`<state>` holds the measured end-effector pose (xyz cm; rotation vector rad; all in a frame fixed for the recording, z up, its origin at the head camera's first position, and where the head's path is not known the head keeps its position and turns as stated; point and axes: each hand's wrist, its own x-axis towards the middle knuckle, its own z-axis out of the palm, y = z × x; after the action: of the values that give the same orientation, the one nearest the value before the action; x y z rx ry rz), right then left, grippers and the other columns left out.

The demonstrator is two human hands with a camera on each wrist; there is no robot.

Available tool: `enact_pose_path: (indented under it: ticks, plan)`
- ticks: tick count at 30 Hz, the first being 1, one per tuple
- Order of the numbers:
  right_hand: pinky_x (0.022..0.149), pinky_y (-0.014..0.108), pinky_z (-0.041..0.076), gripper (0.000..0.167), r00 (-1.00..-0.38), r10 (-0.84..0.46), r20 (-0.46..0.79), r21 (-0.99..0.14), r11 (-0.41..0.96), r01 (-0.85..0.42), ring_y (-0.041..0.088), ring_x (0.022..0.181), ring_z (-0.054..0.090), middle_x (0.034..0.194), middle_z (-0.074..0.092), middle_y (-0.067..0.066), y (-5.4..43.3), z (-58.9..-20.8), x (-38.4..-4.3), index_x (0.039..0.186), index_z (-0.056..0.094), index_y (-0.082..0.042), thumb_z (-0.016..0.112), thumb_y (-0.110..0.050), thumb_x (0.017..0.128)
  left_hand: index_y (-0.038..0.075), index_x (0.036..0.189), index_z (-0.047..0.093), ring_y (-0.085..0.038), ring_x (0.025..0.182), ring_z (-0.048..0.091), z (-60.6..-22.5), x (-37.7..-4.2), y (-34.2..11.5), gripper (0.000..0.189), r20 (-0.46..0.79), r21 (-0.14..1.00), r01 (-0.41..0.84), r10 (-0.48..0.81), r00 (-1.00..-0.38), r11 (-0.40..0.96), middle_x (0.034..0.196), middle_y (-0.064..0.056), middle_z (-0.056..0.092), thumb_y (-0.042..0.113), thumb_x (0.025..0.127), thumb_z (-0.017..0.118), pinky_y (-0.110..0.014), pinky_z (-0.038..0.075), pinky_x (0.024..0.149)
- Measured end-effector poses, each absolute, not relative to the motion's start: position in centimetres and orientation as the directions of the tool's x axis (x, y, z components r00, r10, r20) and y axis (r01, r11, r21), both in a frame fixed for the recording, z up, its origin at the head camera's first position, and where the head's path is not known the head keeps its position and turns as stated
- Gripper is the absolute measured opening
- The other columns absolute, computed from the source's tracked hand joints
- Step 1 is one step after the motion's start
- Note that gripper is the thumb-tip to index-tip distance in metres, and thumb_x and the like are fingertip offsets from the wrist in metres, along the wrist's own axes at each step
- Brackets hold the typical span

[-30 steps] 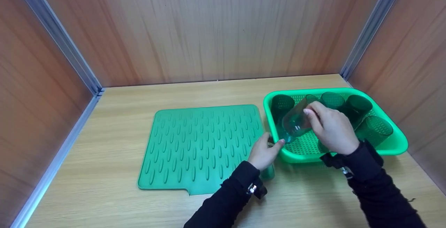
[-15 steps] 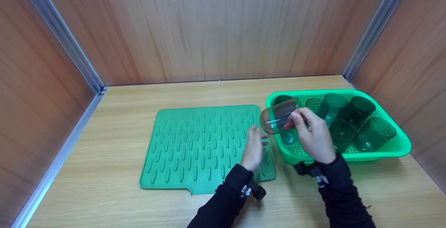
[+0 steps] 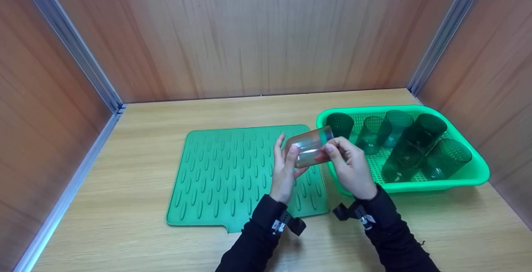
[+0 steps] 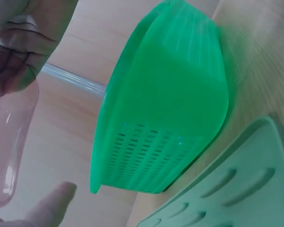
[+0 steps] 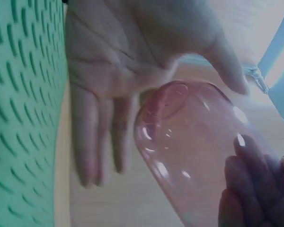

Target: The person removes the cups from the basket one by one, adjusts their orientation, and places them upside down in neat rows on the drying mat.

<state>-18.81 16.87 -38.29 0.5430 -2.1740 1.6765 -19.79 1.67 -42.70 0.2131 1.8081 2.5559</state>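
The fingers of a person's right hand (image 3: 353,168) are pinching a transparent, pink-tinted cylindrical glass (image 3: 307,148), which is lying tilted in the air above the right edge of a flat green mat (image 3: 224,168) with raised ridges. The left hand's (image 3: 284,180) fingers are spreading loosely about its rounded base; contact is not showing clearly. The glass is hanging farther left than half a second earlier, while mat and basket are staying put. Just right of the mat, the bright green perforated plastic basket (image 3: 436,187) is holding several dark green-looking glasses (image 3: 448,160), a narrow strip of pale wooden bench (image 3: 104,205) separating the two. A wider stretch is running left of the mat toward a wood-grain side wall (image 3: 45,122).
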Motion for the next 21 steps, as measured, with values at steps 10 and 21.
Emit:
enact_pose_path:
  ticks: [10, 21]
  plan:
    - [0.076, 0.022, 0.053, 0.017, -0.896, -0.085, 0.435, -0.873, 0.201, -0.443, 0.010, 0.082, 0.066, 0.087, 0.068, 0.013, 14.8, -39.7, -18.7, 0.094, 0.059, 0.006, 0.050, -0.007, 0.101, 0.010, 0.141, 0.035, -0.033, 0.112, 0.065, -42.5, -20.1, 0.2, 0.068, 0.114, 0.949, 0.110, -0.004, -0.993, -0.297, 0.134, -0.019, 0.051, 0.057, 0.095, 0.053, -0.042, 0.059, 0.082]
    - [0.076, 0.028, 0.050, 0.013, -0.895, -0.184, 0.407, -0.757, 0.480, -0.443, 0.016, 0.086, 0.063, 0.091, 0.068, 0.001, 15.1, -40.8, -18.4, 0.100, 0.060, -0.006, 0.049, -0.013, 0.103, 0.007, 0.129, 0.035, -0.031, 0.102, 0.063, -42.5, -20.6, -1.6, 0.045, 0.155, 0.971, 0.145, 0.040, -0.987, -0.189, 0.126, -0.020, 0.051, 0.037, 0.100, 0.053, -0.041, 0.060, 0.078]
